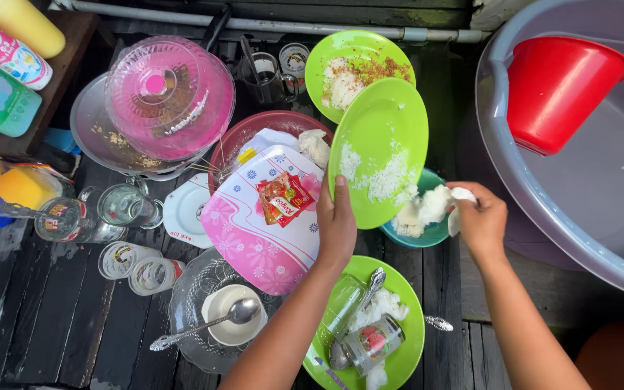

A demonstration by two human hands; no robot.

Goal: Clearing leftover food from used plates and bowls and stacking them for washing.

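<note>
Left hand (336, 230) in a grip pinching the lower rim of a glossy green plate (383, 144), tilted, with white rice grains stuck on it. Right hand (479, 220) pressed together around a white soapy sponge (458, 209), just right of the plate. Left of the grip, a red and yellow sachet (283, 198) on a pink flowered tray (254, 231). Below, a small jar (371, 341) with red label. Far right, a grey plastic tub (601, 180).

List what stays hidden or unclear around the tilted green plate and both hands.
- Head view: the tilted green plate covers part of the teal bowl and part of the plate behind.
- The right hand hides most of the white lump it pinches; its kind is unclear.
- The left hand covers the plate's lower rim.
- The grey tub is cut off by the right edge.
</note>
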